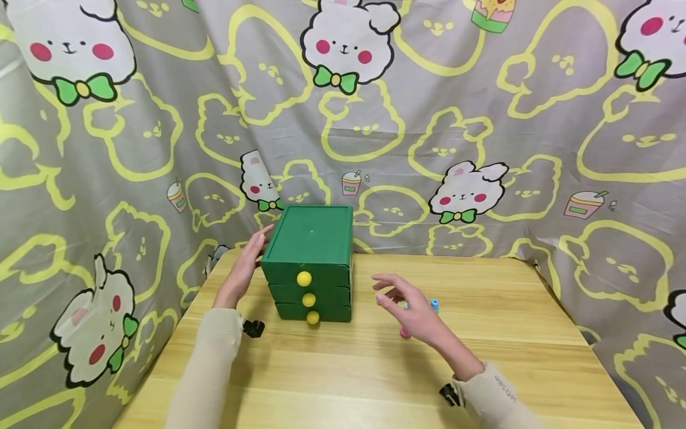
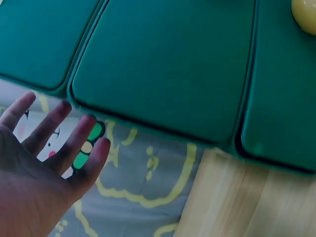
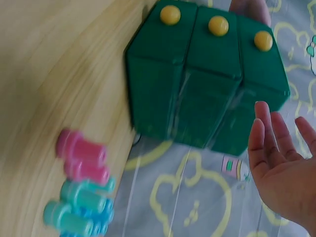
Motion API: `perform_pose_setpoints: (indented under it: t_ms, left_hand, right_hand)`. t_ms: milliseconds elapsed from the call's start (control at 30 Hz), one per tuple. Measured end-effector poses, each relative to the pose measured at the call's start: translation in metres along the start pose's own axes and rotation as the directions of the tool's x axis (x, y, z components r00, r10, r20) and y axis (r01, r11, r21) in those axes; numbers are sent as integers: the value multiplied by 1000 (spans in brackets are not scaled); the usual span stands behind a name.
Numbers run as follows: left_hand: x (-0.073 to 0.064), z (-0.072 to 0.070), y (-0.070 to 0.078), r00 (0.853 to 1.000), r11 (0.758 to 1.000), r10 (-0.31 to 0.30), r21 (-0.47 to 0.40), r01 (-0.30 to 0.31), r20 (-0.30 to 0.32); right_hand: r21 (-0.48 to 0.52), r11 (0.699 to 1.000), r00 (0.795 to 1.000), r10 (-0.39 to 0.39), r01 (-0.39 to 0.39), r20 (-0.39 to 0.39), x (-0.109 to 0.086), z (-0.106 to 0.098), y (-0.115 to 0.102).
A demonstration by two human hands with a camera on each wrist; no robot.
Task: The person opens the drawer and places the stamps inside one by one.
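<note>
Left hand (image 1: 239, 271): While its fingers are spread and nearly straight, they are just beside the green three-drawer cabinet (image 1: 311, 235); contact I cannot tell.
Right hand (image 1: 409, 304): fingers loosely bent, slightly apart, pinching nothing.
Cabinet: on the wooden table (image 1: 321, 369), between both hands; it looks like stiff plastic, probably rather light, smooth and somewhat slippery.
Side walls (image 3: 153, 94): best for two flat palms, placed low.
Yellow round knobs (image 1: 304, 279): suitable for pinching a single drawer, not for lifting.

Head view bright — wrist views dimmer, blurrier.
</note>
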State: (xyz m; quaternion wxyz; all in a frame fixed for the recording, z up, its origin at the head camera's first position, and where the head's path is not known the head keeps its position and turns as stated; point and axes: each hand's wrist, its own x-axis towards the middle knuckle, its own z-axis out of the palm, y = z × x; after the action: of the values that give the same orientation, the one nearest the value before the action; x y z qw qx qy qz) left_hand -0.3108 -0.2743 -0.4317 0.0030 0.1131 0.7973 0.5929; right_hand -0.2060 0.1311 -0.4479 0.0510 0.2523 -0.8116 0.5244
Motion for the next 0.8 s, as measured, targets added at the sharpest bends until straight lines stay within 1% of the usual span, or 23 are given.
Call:
perform_pose_setpoints:
  t_ms: [167, 267, 367, 433, 600, 800]
  left_hand:
    - [4, 6, 0, 1000, 999, 20, -26, -19, 18]
    - [7, 9, -1, 999, 998, 35, -44, -34, 27]
    - [10, 11, -2, 999, 997, 31, -68, -30, 27]
    - [11, 11, -2, 999, 997, 28, -67, -27, 24]
    - [14, 12, -2, 999, 998, 29, -47, -28, 18]
    - [18, 17, -3, 999, 999, 31, -44, -30, 22]
  right_hand:
    - [4, 1000, 996, -21, 20, 89, 8, 21, -11]
    - [10, 1000, 991, -17, 15, 132, 13, 31, -15]
    - [31, 999, 986, -14, 9, 166, 18, 41, -18]
    - [49, 999, 983, -9, 0, 183, 22, 48, -19]
    - [108, 994, 979, -13, -10, 204, 32, 62, -22]
    - [173, 985, 981, -6, -28, 196, 40, 75, -26]
